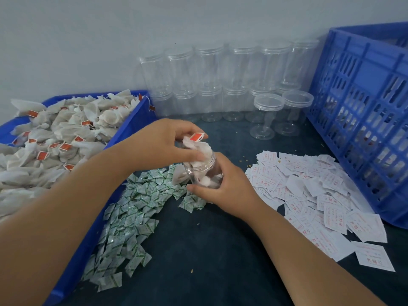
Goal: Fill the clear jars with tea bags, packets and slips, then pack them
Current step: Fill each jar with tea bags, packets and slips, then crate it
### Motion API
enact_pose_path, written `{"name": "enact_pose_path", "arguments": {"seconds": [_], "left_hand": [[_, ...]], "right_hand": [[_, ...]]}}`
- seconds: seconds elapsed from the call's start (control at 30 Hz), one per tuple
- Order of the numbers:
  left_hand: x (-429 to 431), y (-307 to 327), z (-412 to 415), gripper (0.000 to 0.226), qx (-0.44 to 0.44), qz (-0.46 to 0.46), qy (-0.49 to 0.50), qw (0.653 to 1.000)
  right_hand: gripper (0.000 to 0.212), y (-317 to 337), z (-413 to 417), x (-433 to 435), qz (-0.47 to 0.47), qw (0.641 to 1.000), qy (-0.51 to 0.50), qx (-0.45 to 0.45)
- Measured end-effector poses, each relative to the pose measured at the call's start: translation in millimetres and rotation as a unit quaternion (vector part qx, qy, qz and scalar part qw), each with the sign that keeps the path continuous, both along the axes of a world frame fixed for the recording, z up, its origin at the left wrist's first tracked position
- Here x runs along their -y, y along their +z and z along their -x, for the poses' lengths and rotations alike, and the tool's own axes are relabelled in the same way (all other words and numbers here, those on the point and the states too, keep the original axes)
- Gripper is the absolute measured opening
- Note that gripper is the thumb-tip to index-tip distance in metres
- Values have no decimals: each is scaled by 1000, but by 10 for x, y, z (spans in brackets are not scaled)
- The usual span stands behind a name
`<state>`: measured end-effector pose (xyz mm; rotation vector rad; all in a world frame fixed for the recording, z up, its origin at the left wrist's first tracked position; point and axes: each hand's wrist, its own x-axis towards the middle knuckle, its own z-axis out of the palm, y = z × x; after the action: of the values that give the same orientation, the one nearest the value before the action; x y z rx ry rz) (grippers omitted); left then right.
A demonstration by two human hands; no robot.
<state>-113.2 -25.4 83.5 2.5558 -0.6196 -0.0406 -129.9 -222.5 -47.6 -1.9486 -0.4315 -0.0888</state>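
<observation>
A clear jar (202, 171) stands tilted at the table's centre, partly filled with white tea bags. My right hand (223, 188) grips its lower body. Over the jar's mouth, my left hand (163, 142) pinches a white tea bag (198, 145) with an orange tag, and the bag's lower part is inside the opening. A blue tray (130, 127) heaped with tea bags sits at the left. Green-and-white packets (132, 215) lie spread beside the tray. White slips with red print (315, 195) are piled at the right.
Two stacked rows of empty clear jars (220, 80) stand against the back wall. Two more jars (280, 113) stand in front of them, upside down on their lids. A tall blue slatted crate (362, 111) takes up the right side. Dark table surface (209, 250) shows between my forearms.
</observation>
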Motion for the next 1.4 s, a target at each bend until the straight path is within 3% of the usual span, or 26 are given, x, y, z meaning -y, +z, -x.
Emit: {"name": "enact_pose_path", "arguments": {"seconds": [0.1,0.23,0.3,0.4,0.47,0.53,0.6,0.7,0.77,0.83,0.9,1.03,1.1,1.2,1.27,1.33,1.4], "left_hand": [[-43,3,21,52,-102,-83,-44,990],[0,3,28,20,39,-43,-24,998],[67,45,51,9,-2,-96,-62,993],[178,39,71,34,-103,-200,-85,971],[219,62,74,25,-75,-209,-79,972],[212,131,70,9,-38,-114,-58,991],[165,187,60,19,-25,17,-16,999],[49,19,-35,19,40,149,121,981],[5,-252,-118,12,28,52,194,979],[13,-589,-161,37,-52,-111,203,971],[35,-847,-214,46,-74,-155,204,964],[-25,-1084,-312,24,22,-90,230,969],[-25,-1143,-307,23,59,39,270,960],[12,-1056,-264,32,122,259,333,899],[41,-912,-228,28,145,376,295,866],[91,-762,-154,15,114,480,190,849],[155,-715,-78,18,101,431,96,891]], "right_hand": [[62,-10,-5,-11,7,1000,-1,-10],[53,3,-9,2,-4,1000,-5,6],[54,19,10,6,-8,1000,-5,22],[63,18,22,23,16,999,-4,36],[63,18,8,38,13,999,-2,35],[59,35,-3,50,-3,999,-10,41],[61,58,-2,53,-21,998,-31,47],[56,64,-15,64,-36,996,-69,48],[54,52,-40,83,-58,993,-92,38],[56,39,-69,105,-79,990,-113,26],[55,28,-90,122,-89,987,-129,13],[53,18,-107,127,-94,986,-137,3],[51,2,-117,124,-85,988,-130,2],[55,-30,-133,117,-49,993,-105,4],[56,-54,-140,102,-10,996,-83,12],[59,-56,-119,70,24,997,-66,25],[62,-46,-96,43,37,997,-57,34]]}}
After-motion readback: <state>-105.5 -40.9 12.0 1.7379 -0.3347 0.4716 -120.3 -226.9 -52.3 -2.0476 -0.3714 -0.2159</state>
